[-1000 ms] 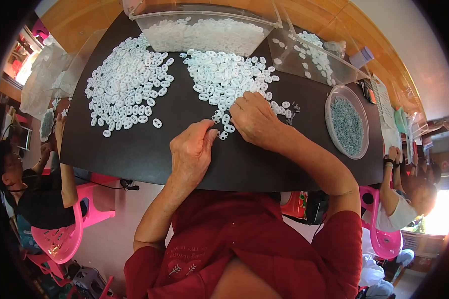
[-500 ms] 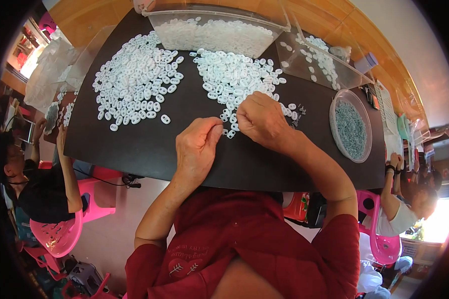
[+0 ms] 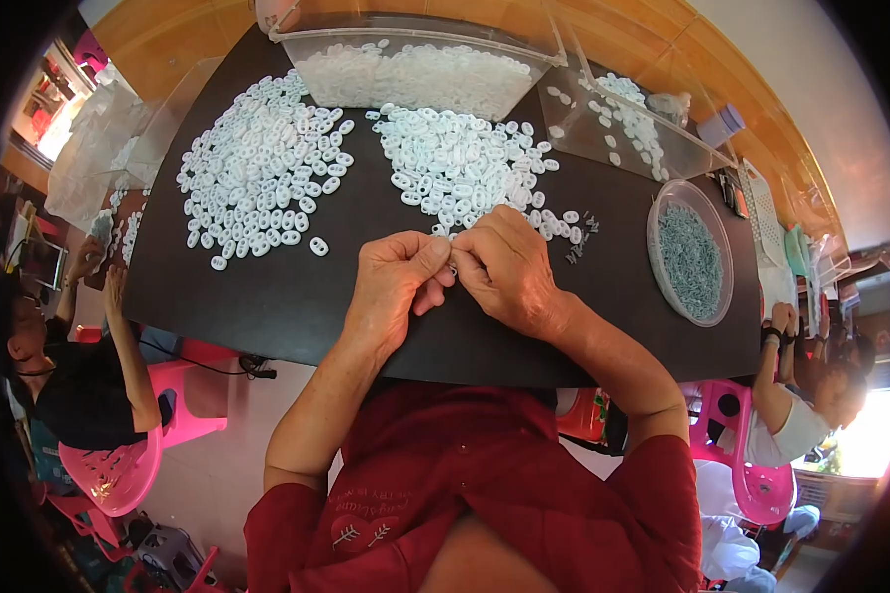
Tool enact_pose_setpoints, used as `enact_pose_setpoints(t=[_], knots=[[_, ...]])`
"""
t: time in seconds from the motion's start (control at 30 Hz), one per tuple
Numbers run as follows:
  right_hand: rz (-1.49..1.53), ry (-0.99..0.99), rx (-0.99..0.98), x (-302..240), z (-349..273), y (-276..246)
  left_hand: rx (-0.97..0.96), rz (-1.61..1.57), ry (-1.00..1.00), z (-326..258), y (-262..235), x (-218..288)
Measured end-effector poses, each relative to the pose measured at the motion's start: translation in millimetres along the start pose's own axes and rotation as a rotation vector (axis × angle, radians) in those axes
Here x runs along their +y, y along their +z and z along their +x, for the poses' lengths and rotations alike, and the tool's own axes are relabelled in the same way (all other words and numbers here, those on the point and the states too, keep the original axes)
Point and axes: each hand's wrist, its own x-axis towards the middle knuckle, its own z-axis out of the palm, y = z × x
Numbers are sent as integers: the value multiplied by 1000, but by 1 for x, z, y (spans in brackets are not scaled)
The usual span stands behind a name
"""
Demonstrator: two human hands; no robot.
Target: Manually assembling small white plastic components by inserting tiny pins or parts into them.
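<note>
Our left hand (image 3: 391, 282) has its grip pinching a small white piece (image 3: 453, 269), mostly hidden; our right hand (image 3: 509, 272) meets it, though we cannot tell what its curled grip holds. Beyond, a white heap (image 3: 455, 158) covers our dark worktop (image 3: 267, 308), near a round tub (image 3: 653, 242).

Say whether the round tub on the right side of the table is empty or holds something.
The round tub holds something: many small grey pins lie across its floor, with clear wall showing around them.
</note>
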Motion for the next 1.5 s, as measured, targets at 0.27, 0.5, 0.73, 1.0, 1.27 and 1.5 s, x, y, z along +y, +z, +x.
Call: enact_pose_setpoints(t=[0.27,0.5,0.73,1.0,1.27,1.5], knots=[[121,54,-51,1,7,-6,-34,-62,-49,5,-7,6],[336,352,-135,1,6,-20,9,253,172,-2,1,14],[402,672,-108,5,-17,-28,103,1177,829,-6,-20,-9],[460,769,-107,-5,-21,-28,86,1468,887,-3,-14,-15],[489,817,-134,-12,-24,-31,61,1298,828,-5,-16,-8],[475,772,-174,-24,-19,-29,17,582,486,-12,-16,-7]])
